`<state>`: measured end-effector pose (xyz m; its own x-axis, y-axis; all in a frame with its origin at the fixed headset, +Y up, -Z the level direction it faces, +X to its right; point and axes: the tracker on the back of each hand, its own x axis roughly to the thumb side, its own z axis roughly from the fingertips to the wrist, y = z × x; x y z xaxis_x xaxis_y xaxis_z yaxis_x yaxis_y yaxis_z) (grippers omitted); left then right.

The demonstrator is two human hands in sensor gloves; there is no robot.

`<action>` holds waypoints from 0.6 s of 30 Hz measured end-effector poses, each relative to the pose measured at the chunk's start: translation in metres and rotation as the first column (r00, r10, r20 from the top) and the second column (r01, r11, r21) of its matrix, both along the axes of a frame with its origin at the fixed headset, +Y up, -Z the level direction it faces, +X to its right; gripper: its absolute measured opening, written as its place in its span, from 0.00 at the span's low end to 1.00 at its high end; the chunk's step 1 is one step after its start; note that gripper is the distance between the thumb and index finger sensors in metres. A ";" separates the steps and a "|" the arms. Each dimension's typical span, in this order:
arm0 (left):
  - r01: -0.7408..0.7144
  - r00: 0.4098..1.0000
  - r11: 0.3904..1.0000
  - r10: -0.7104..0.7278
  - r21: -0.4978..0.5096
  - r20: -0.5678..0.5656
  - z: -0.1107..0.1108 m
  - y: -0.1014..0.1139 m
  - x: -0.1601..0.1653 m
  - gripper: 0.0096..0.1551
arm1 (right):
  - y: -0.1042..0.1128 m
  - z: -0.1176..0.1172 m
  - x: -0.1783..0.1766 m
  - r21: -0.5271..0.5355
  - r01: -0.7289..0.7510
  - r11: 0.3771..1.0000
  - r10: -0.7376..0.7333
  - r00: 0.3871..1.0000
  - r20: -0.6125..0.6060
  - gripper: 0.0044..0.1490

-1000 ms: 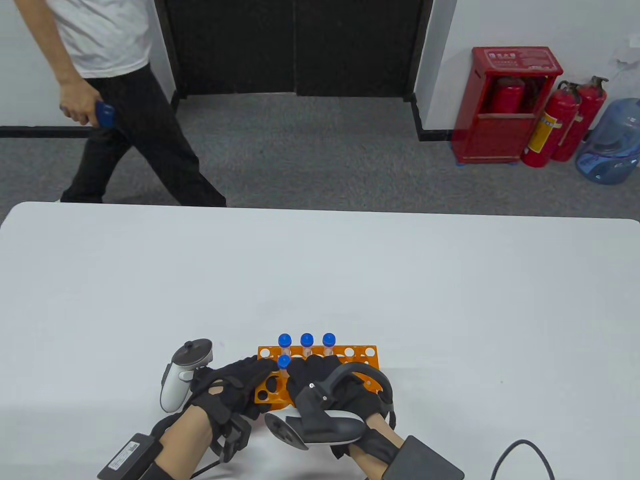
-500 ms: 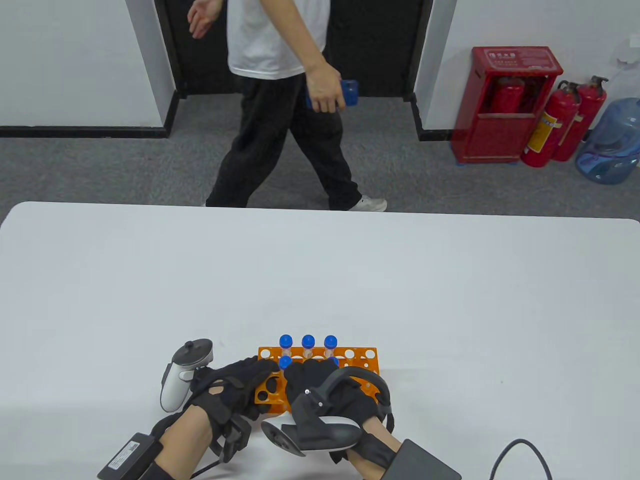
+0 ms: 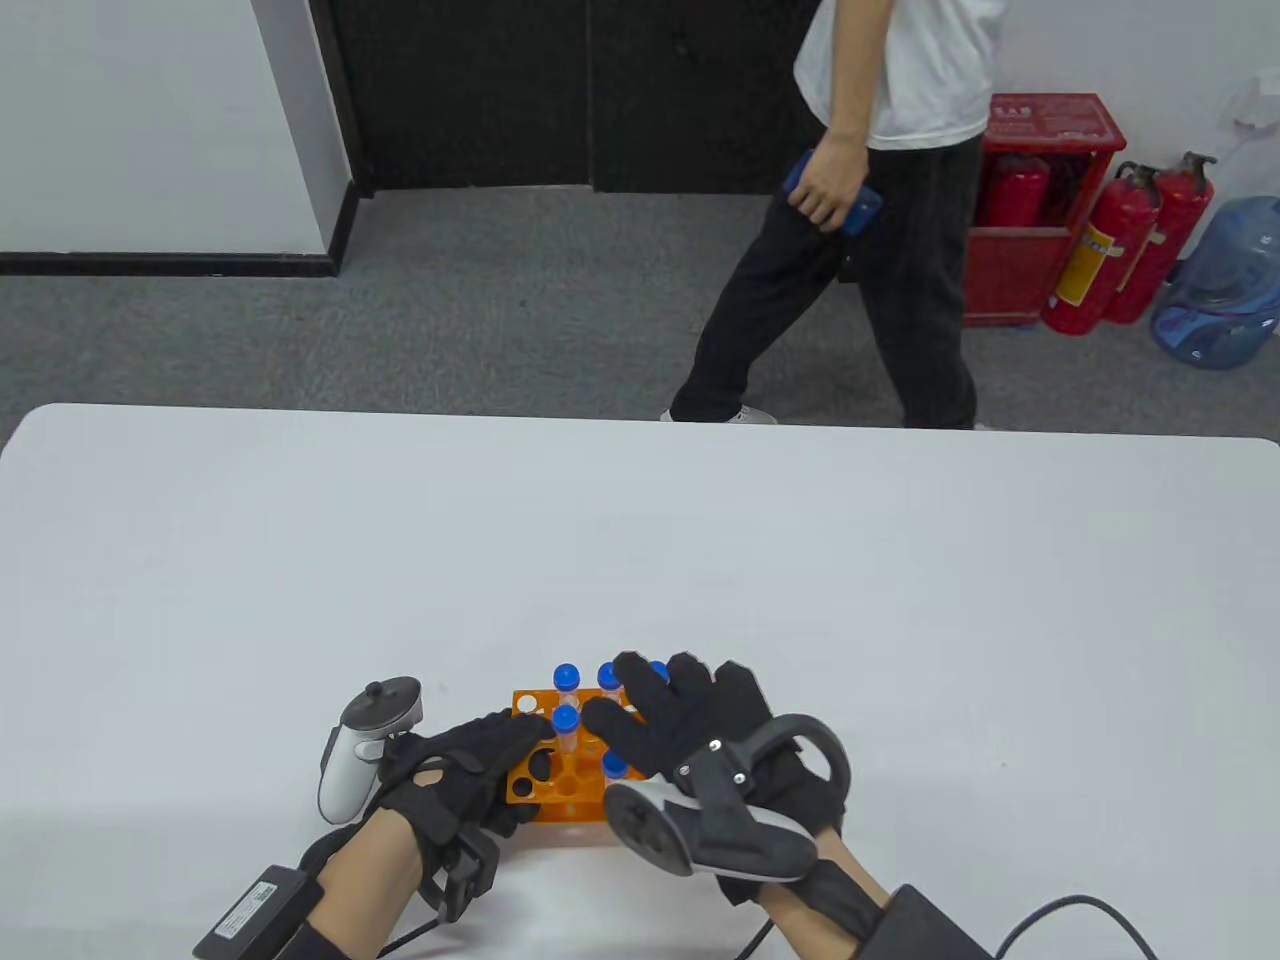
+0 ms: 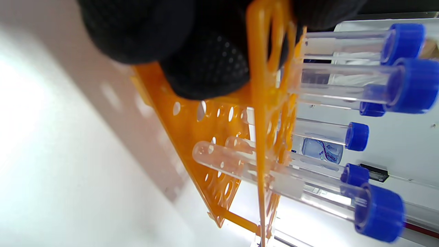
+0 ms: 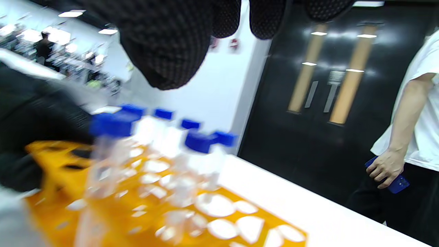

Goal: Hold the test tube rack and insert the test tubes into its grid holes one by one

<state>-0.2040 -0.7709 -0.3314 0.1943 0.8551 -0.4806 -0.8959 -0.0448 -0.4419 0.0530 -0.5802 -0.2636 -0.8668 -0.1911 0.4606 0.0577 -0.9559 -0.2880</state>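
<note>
The orange test tube rack (image 3: 560, 785) stands near the table's front edge. Several clear tubes with blue caps stand in it, among them one (image 3: 565, 720) at the left and one (image 3: 615, 766) in the near row. My left hand (image 3: 500, 750) grips the rack's left end; its fingers (image 4: 205, 65) wrap the rack's end wall (image 4: 264, 103) in the left wrist view. My right hand (image 3: 670, 700) hovers over the rack's right part with fingers spread and holds nothing. Its fingertips (image 5: 164, 44) hang above the capped tubes (image 5: 195, 144) in the right wrist view.
The white table (image 3: 640, 560) stretches far beyond the rack. A person (image 3: 880, 220) walks behind the table's far edge. A cable (image 3: 1080, 920) lies at the front right. Red fire extinguishers (image 3: 1120, 250) stand by the back wall.
My right hand has let go of a tube now standing in the near row, opened, and lifted forward and right. The person behind has walked to the right.
</note>
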 end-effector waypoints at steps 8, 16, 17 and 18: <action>-0.002 1.000 1.000 0.002 0.001 0.002 0.000 0.000 0.000 0.23 | -0.012 -0.036 0.095 -0.081 0.394 0.916 -0.363 0.897 0.252 0.57; -0.008 1.000 1.000 0.008 0.001 -0.002 0.000 0.000 -0.001 0.23 | -0.077 -0.059 0.176 -0.099 0.620 0.778 -0.497 0.704 0.507 0.58; -0.009 1.000 1.000 0.009 0.000 -0.003 0.000 0.000 -0.001 0.23 | -0.088 -0.061 0.185 -0.111 0.635 0.764 -0.489 0.684 0.541 0.57; -0.010 1.000 1.000 0.010 0.000 -0.003 0.000 0.000 -0.001 0.23 | -0.095 -0.062 0.190 -0.121 0.644 0.756 -0.480 0.670 0.566 0.56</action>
<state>-0.2050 -0.7710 -0.3318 0.1849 0.8568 -0.4814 -0.8966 -0.0535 -0.4397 0.2435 -0.6753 -0.3257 -0.8742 0.4769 -0.0914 -0.4701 -0.8784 -0.0865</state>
